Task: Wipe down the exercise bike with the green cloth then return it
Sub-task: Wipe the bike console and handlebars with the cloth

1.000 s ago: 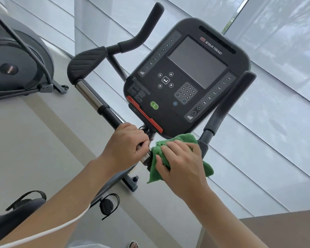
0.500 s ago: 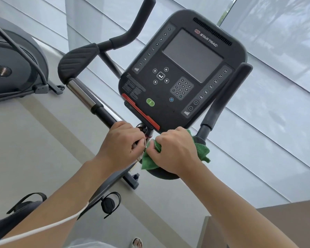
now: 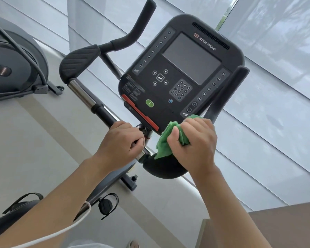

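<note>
The exercise bike's black console [image 3: 183, 68] with its grey screen fills the upper middle of the view. My left hand [image 3: 121, 142] grips the black handlebar [image 3: 100, 111] just below the console's red strip. My right hand [image 3: 195, 142] holds the bunched green cloth [image 3: 164, 142] against the right handlebar's lower end, under the console's bottom right corner. The right upright grip [image 3: 227, 90] rises behind that hand. Part of the cloth is hidden in my palm.
Another grey machine [image 3: 13, 68] stands at the far left. A pedal with a strap [image 3: 106, 205] and the bike's frame lie below my left arm. White window blinds [image 3: 276, 86] run behind the bike. A brown surface [image 3: 276, 226] sits at the lower right.
My right hand has moved up and to the right with the cloth, from the handlebar centre toward the console's bottom right corner. My left hand has kept its grip on the handlebar.
</note>
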Available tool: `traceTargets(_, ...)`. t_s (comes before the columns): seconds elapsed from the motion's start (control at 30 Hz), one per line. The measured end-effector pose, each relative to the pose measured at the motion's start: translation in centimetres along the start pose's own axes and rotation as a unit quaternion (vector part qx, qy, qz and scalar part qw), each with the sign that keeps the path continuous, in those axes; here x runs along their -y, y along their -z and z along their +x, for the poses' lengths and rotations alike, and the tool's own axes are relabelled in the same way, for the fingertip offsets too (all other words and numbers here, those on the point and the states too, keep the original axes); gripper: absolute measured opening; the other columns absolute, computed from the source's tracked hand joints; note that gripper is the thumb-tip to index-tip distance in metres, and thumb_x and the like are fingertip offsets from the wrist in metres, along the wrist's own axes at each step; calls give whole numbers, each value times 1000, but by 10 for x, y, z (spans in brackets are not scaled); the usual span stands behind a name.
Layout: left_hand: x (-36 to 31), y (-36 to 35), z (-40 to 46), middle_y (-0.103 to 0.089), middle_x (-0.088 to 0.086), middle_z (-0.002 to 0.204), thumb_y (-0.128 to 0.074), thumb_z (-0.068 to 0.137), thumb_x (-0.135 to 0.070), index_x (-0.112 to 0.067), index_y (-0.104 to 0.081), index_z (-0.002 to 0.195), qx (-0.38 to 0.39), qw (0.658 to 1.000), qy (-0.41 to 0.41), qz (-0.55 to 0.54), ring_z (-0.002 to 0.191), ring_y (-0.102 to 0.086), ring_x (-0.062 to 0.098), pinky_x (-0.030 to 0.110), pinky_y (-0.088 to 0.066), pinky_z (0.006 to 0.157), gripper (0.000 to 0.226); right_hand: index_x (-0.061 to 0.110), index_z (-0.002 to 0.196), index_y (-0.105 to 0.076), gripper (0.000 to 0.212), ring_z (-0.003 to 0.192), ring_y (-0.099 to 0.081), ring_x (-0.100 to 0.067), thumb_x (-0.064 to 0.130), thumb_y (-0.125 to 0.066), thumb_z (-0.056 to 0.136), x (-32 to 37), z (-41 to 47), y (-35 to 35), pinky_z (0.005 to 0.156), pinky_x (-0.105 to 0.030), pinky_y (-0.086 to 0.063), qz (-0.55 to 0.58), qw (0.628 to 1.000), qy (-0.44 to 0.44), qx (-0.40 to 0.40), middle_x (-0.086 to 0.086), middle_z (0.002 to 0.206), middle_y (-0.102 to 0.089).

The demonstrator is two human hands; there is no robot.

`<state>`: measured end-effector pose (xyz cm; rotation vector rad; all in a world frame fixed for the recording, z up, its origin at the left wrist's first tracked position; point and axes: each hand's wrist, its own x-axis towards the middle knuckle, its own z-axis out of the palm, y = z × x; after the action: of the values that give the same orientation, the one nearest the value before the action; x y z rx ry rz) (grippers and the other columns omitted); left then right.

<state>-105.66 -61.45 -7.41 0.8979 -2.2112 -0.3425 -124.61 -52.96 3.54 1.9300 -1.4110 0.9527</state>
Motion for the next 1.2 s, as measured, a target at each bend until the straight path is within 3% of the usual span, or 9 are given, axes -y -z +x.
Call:
traceTargets(0.27,2,2,0,-57,-9,70,-42,102,-30,-23,-62,77,23,1000,-4,-7,75,-51,16,32,-38,97,33,33,95,-74,42,98,-63,-10,63,-45,96,-42,-16,6,96,-40,-44,-58,918,27,390,18,100,-72)
traceTargets(0.37,0,2,2,-57,-9,71,-43,101,-29,-24,-62,77,11,1000,-2,-5,75,-51,16,33,-39,96,31,23,68,-61,60,68,-59,-17,69,-35,95,-43,-3,-10,75,-37,-48,-118,904,30,411,5,66,-62)
traceTargets(0.53,-1,2,2,-55,-8,70,-44,100,-26,-23,-61,76,10,1000,-1,6,74,-49,17,34,-39,96,29,10,53,-45,57,46,-46,-25,50,-35,93,-47,5,-27,51,-33,-45,-124,905,36,405,-7,46,-43)
traceTargets(0.67,-2,1,1,-54,-7,69,-43,100,-27,-22,-60,74,9,1000,1,11,73,-48,17,34,-39,95,31,14,51,-25,52,45,-21,-24,39,-47,91,-40,2,-24,51,-26,-18,-111,942,-13,318,-8,42,-28)
traceTargets(0.83,-1,2,1,-54,-8,69,-44,100,-26,-21,-59,74,8,1000,5,7,73,-48,17,31,-39,95,30,17,55,-22,52,47,-24,-25,33,-55,92,-29,-3,-23,48,-32,-22,-34,966,-184,176,-2,49,-19)
traceTargets(0.97,0,2,0,-57,-9,72,-45,100,-27,-23,-61,77,18,1000,1,-3,76,-50,15,32,-39,95,29,20,59,-22,48,53,-22,-14,27,-53,96,-9,1,-5,51,-38,-21,175,904,-389,23,5,55,-19)
traceTargets(1.07,0,2,0,-57,-8,71,-44,100,-28,-22,-61,75,17,1000,1,-5,75,-48,16,32,-39,94,31,20,60,-41,39,60,-43,-17,30,-53,96,19,-28,8,61,-41,-41,143,949,-272,72,9,60,-43)
traceTargets(1.13,1,2,1,-58,-7,71,-42,101,-29,-21,-61,75,15,1000,2,-1,75,-48,17,32,-38,93,33,18,86,-74,24,99,-65,-21,32,-59,98,37,-66,8,92,-49,-48,36,978,-139,152,4,100,-72)
traceTargets(1.2,2,2,1,-57,-7,71,-41,101,-30,-21,-61,75,15,1000,0,2,75,-49,18,31,-38,94,35,20,127,-75,37,136,-56,-27,40,-62,99,46,-94,6,111,-53,-39,-51,976,-61,203,-1,143,-64)
